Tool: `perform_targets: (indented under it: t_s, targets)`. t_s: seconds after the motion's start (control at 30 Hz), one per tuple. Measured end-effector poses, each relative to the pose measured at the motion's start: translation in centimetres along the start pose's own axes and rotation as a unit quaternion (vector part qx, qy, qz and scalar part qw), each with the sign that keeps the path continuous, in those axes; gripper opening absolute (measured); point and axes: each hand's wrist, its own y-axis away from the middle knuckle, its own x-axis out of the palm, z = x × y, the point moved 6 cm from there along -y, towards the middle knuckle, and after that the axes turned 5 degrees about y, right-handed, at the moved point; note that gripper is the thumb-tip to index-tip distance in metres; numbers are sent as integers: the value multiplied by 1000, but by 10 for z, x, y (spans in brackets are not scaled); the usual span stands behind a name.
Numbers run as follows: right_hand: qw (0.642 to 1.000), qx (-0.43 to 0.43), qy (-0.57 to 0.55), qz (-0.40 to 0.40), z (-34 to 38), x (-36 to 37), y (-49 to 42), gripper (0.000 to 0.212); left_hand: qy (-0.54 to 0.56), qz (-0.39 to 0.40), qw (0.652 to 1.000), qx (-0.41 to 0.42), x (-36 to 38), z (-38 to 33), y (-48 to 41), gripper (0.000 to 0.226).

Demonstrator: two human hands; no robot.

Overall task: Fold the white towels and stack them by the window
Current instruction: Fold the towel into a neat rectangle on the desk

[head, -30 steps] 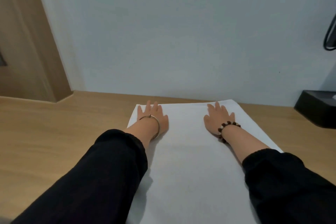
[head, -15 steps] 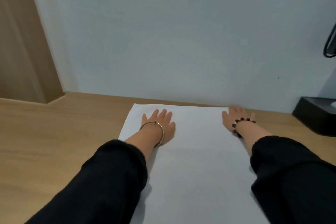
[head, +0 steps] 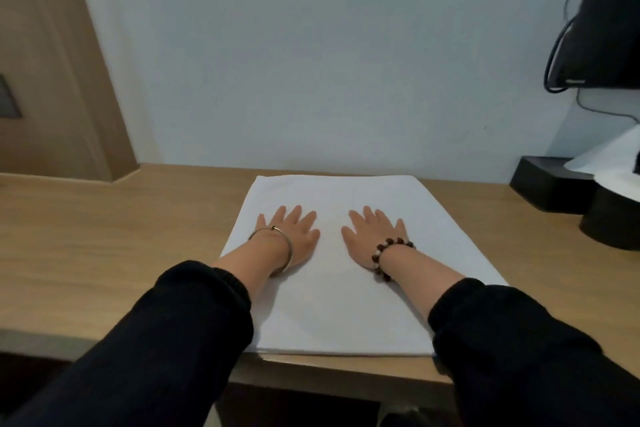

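Your white towel (head: 346, 305) lies flat at frame center on the wooden table (head: 104, 236), far edge close to the wall (head: 311, 62), near edge at the table front. Both hands are released, palms down on its far half, fingers straight: left hand (head: 294, 232) left of center, right hand (head: 374, 236) near it. Black box (head: 550, 184) at the right edge, apart from the towel.

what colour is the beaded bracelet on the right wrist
Dark reddish-brown beaded bracelet with a few whitish beads; head view.
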Motion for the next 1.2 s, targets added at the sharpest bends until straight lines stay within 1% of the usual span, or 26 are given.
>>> perform_targets:
  t_s: [0.13,0.23,0.3,0.33,0.37,0.4,0.47,0.53,0.57,0.63,0.8,0.9,0.93,1.0,1.1,1.2]
  targets:
    - [997,70,6,-17,-71,-6,6,58,8,-20,999,-26,-1,35,25,55]
    - [989,147,9,-13,-121,-7,23,59,-9,-15,997,-77,-3,67,44,56]
    - [979,202,25,-10,-135,-11,33,60,-38,-18,994,-100,-11,74,56,58]
    - [978,206,39,-16,-128,-14,37,60,-51,-24,994,-91,-14,67,61,58]
    - [981,186,44,-30,-112,-18,40,60,-59,-31,996,-63,-16,51,64,59]
    - [987,148,42,-44,-88,-19,43,60,-63,-35,997,-25,-14,29,69,59]
    - [998,44,19,-50,-30,-12,54,60,-42,-27,998,40,-2,-14,79,59]
    - [999,-30,6,-33,9,0,70,59,-8,-9,999,47,10,-31,87,57]
    - [999,-41,8,-27,12,4,75,58,-1,-5,999,39,14,-30,90,57]
    - [1000,-22,6,-18,-8,5,80,59,1,-5,1000,28,14,-21,96,56]
    - [998,63,21,-4,-88,3,90,61,5,-17,1000,-5,12,11,108,57]
    - [996,92,11,-3,-112,5,97,60,3,-20,999,-35,14,26,111,59]
    - [995,103,11,-3,-115,4,100,60,8,-10,999,-45,15,28,109,60]
    - [992,125,25,10,-116,3,103,59,-5,39,998,-57,13,27,104,64]
    - [986,140,68,53,-106,-9,95,59,-105,124,985,-63,-8,20,93,65]
    - [990,102,86,47,-87,-32,74,59,-189,156,969,-26,-39,1,82,60]
